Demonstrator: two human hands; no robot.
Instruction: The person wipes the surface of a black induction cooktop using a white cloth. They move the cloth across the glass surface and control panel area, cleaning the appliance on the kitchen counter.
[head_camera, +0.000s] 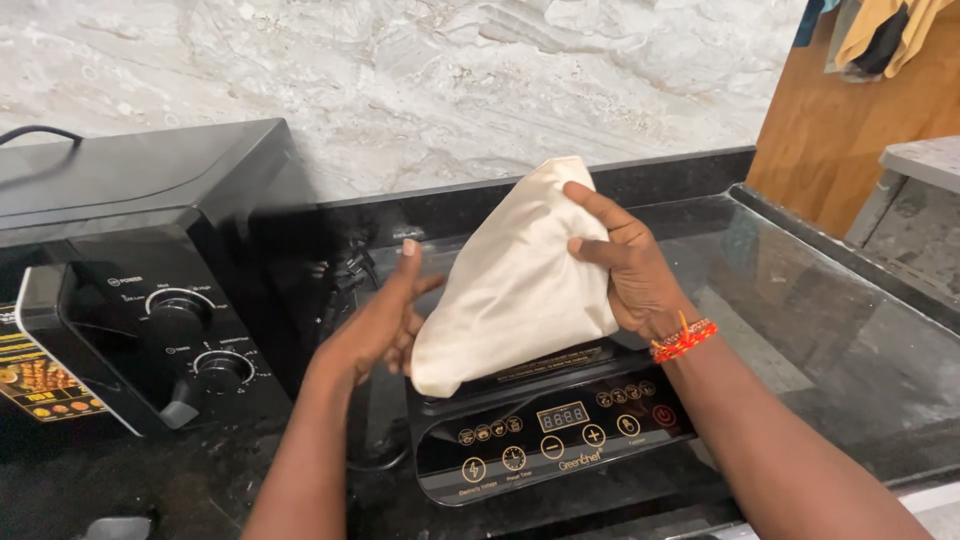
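Cream cloth bag (515, 285) stands tilted on the black induction cooktop (555, 435), lower end touching its glass top, upper corner pointing up toward the marble wall (400, 80). Right hand (625, 265) grips the bag's upper right side, fingers curled over the fabric; red-orange thread band on that wrist. Left hand (385, 325) sits flat against the bag's left edge, fingers straight, not clasping. Black microwave oven (130, 280) with two dials stands just left, on the dark counter (850, 350).
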